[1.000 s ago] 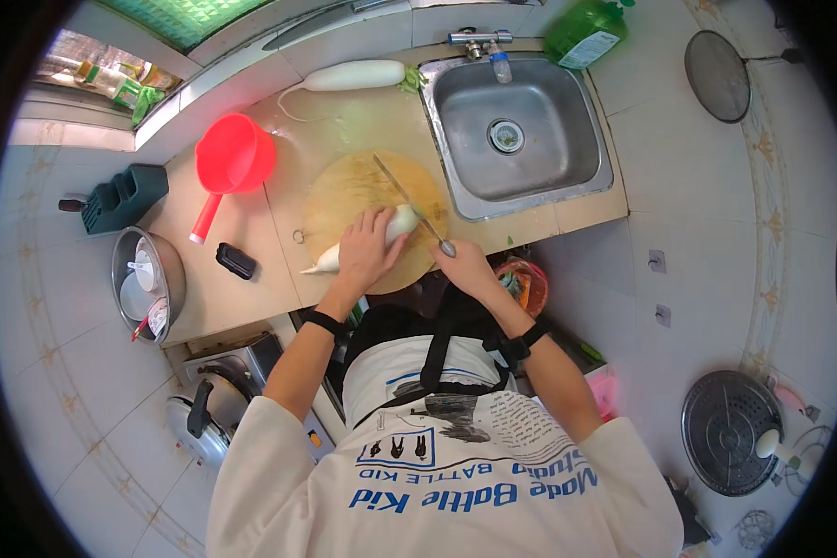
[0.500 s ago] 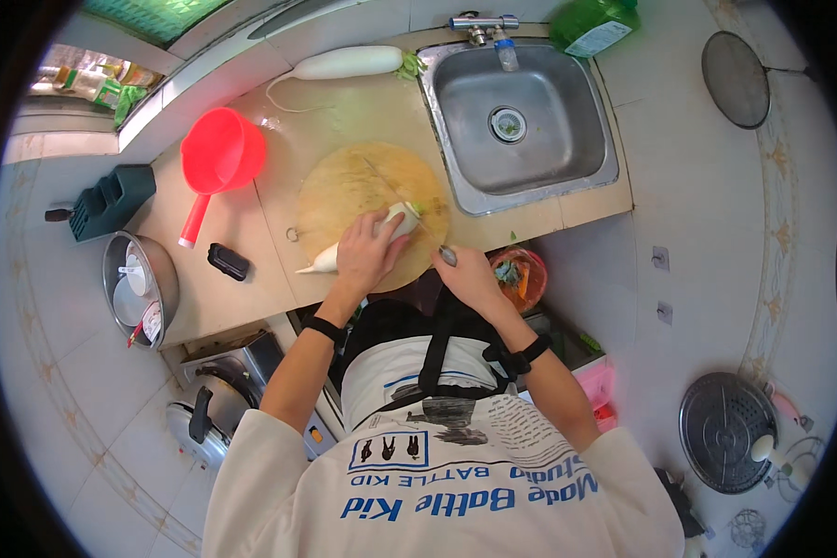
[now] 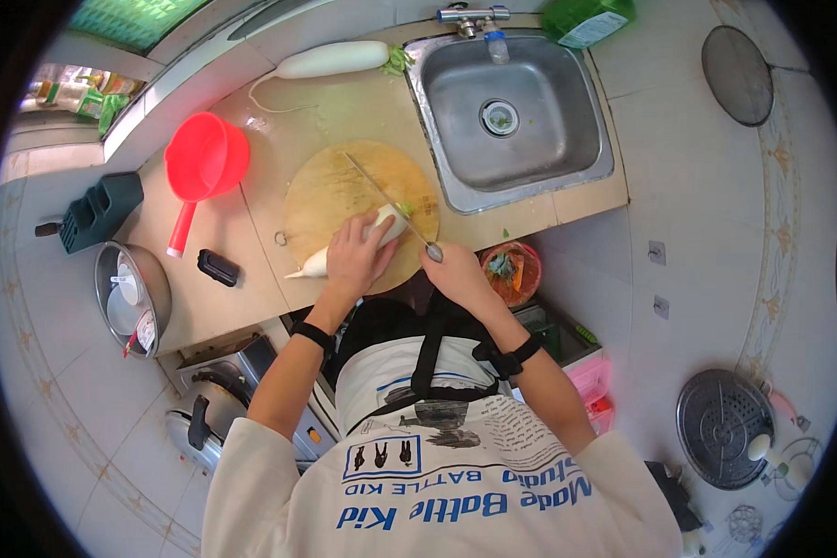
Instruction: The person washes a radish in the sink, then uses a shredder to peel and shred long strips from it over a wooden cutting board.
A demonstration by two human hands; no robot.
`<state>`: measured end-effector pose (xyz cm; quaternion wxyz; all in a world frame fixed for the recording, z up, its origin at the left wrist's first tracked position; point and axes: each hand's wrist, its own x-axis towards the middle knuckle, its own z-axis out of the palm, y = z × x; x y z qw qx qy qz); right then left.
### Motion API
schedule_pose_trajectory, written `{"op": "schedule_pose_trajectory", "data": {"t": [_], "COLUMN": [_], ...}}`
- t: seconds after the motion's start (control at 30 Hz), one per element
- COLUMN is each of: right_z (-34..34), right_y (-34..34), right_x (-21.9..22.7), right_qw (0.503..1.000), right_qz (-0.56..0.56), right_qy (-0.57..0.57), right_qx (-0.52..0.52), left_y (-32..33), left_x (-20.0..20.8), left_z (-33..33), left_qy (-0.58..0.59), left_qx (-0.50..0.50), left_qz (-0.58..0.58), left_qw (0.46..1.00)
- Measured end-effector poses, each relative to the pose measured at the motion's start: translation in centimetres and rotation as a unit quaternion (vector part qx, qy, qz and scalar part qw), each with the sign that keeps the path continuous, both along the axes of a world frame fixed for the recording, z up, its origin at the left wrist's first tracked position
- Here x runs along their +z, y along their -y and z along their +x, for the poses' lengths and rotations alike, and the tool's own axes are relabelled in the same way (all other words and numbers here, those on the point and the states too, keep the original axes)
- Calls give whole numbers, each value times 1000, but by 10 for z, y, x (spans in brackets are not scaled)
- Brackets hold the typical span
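Observation:
A white radish (image 3: 389, 223) lies slantwise on a round wooden cutting board (image 3: 312, 200), its thin root end toward the near left and its green-tipped top toward the right. My left hand (image 3: 352, 253) is wrapped over the middle of it, hiding part of its length. In my right hand (image 3: 458, 277), at the board's right edge, is the handle of a knife (image 3: 370, 179). The narrow blade slants across the board to the far left and lies at the radish's green end. Whether it has cut into the flesh, I cannot tell.
Another white radish (image 3: 335, 61) lies along the counter's back. Right of the board is a steel sink (image 3: 456, 177) with a tap (image 3: 474, 17). To the left are a red dipper (image 3: 205, 158), a small black case (image 3: 218, 268), a knife block (image 3: 102, 212) and a steel basin (image 3: 160, 288).
The whole view has shifted a little, so the counter sits farther left in it. Both hands keep their holds, and the knife stays at the radish's green end.

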<state>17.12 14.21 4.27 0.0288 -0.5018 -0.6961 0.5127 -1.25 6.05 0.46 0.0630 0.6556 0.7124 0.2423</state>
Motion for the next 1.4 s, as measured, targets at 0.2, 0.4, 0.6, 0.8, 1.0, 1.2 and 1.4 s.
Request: {"op": "schedule_pose_trajectory", "data": {"t": [0.2,0.4,0.6,0.8,1.0,1.2,1.4], "right_z": [-8,11,-4,-45,2,-12,-37], "right_y": [-13,-5,-7,-32,-14,-23,-29], "right_x": [-2,-7,-4,-19,-7,-18,-36], "right_qw": [1000,998,998,998,998,995,999], "right_qz": [-21,-50,-61,-51,-22,-49,-18], "right_qy": [-7,24,31,-7,41,66,6], "right_qx": [13,33,13,23,53,57,28], "left_y": [-2,-4,1,-4,-2,-1,-5], "left_x": [0,5,4,7,5,1,2], "left_z": [-2,-2,1,-7,-9,-5,-13], "left_qy": [-4,13,3,25,19,3,-15], "left_qx": [-6,-5,7,-1,-7,-12,-40], "left_qz": [1,-21,-24,-36,-52,-28,-39], "left_qw": [1000,1000,1000,999,998,1000,998]}}
